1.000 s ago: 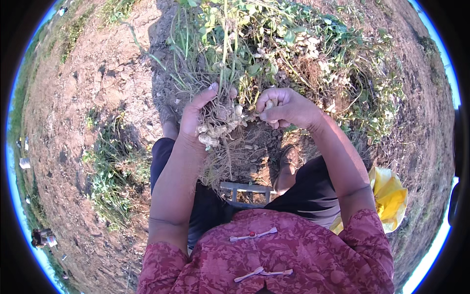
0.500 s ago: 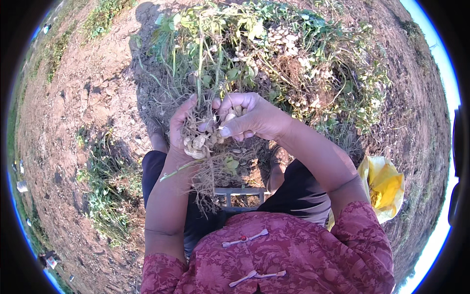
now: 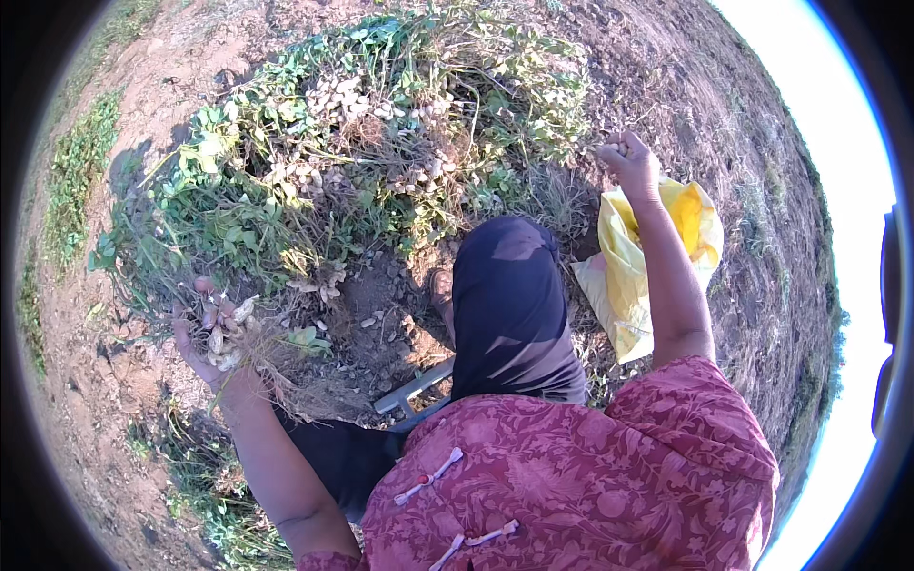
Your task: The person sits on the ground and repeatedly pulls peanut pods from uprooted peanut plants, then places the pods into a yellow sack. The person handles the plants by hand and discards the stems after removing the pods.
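My left hand (image 3: 197, 347) is closed around a peanut plant at its root end. A cluster of pale peanut pods (image 3: 227, 333) and thin roots hangs among its fingers, and the leafy stems trail away from me. Over at the right, my right hand (image 3: 632, 169) is curled shut on some peanuts, with pale pods just showing between the fingers. It is raised beside the far left rim of a yellow sack (image 3: 624, 276), whose mouth stands open. My right forearm crosses in front of part of the sack.
A wide heap of pulled peanut plants (image 3: 381, 143), with pods and roots showing, lies in front of me. A low metal stool (image 3: 414, 388) is partly visible under me. Loose pods lie on the soil by my foot (image 3: 442, 295). More green plants (image 3: 214, 466) lie at lower left.
My hands have parted. The right one moved from the root cluster out to the sack with peanuts, while the left kept the plant and shifted left. The view has turned toward the right.
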Demonstrator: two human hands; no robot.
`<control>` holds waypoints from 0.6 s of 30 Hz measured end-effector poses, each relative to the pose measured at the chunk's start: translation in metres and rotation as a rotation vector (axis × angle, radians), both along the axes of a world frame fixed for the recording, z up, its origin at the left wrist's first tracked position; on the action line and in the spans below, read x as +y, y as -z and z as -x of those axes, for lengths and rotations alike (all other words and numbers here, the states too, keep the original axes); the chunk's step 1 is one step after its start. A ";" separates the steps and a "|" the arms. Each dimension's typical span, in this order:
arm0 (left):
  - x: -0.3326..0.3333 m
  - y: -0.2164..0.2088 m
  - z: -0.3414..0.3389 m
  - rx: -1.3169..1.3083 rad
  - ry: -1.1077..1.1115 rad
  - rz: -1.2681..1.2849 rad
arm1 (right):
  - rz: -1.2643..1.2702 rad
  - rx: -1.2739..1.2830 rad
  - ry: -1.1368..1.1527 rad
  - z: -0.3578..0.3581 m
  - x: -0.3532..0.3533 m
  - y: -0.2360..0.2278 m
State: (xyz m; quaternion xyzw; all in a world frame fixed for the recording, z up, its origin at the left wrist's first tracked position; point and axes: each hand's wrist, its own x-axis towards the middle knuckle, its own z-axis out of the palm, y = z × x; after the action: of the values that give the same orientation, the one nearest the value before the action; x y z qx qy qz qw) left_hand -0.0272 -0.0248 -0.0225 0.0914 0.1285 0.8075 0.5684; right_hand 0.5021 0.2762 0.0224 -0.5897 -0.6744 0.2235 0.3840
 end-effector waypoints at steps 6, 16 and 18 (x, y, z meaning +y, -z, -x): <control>-0.003 -0.008 -0.013 0.142 -0.131 0.151 | 0.171 -0.733 0.536 -0.158 -0.037 0.026; 0.020 -0.009 -0.002 0.022 -0.303 0.400 | 0.016 0.111 -0.439 0.165 -0.058 -0.039; 0.026 -0.010 -0.004 -0.063 -0.383 0.462 | 0.137 0.172 -0.749 0.244 -0.095 -0.043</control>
State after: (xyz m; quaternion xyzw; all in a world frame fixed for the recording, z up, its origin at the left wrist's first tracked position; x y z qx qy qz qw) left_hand -0.0236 0.0016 -0.0120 -0.0912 0.3062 0.8519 0.4150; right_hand 0.2578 0.1815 0.0658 -0.3058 -0.7919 0.4415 0.2907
